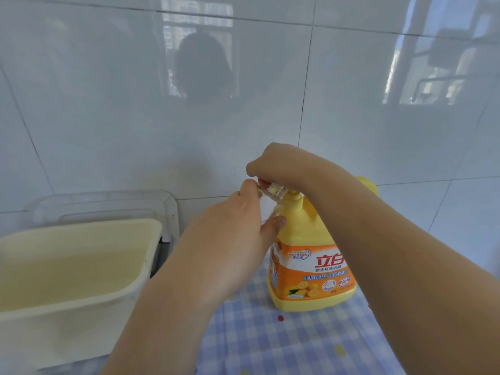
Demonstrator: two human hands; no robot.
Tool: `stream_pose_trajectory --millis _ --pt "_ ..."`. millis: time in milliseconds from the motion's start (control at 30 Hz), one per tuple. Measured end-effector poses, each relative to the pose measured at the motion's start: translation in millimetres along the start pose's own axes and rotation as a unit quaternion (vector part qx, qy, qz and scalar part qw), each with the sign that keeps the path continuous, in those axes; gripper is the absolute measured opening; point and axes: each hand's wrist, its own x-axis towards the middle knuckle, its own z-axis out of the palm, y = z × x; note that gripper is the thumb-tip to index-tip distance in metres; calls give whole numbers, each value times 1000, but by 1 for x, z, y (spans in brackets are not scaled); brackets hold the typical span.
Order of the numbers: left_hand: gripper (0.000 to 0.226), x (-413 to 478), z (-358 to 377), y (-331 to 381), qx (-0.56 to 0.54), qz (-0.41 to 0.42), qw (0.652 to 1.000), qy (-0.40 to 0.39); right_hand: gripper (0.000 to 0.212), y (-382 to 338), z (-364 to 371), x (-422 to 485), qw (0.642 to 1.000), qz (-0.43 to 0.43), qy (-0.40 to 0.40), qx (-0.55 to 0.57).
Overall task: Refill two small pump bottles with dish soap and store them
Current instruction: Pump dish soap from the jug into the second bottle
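A large yellow dish soap bottle with an orange label stands upright on a blue checked cloth. Just in front of its neck my left hand grips a small clear bottle, thumb on its right side; most of the bottle's body is hidden by my fingers. My right hand comes down from above, and its curled fingers pinch the clear top of that small bottle. A second small bottle is nowhere visible.
A cream plastic basin holding pale liquid stands at the left, with a white plastic lid or tray leaning behind it. A glossy white tiled wall rises close behind. A yellow rounded part shows behind my right forearm.
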Motion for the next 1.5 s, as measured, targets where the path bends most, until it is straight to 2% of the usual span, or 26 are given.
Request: stream_pose_trajectory --millis 300,500,967,1500 --pt "38 0 -1 1 14 3 1000 18 32 -2 -2 -3 1000 4 1 -4" --pt "42 -1 -3 3 -4 3 999 45 23 -5 -10 -1 1000 -13 18 4" --pt "41 0 0 2 -65 -6 998 18 29 0 -11 0 999 6 -35 4" --pt "40 1 1 1 -25 -15 1000 -13 31 2 -2 -2 1000 -6 14 19"
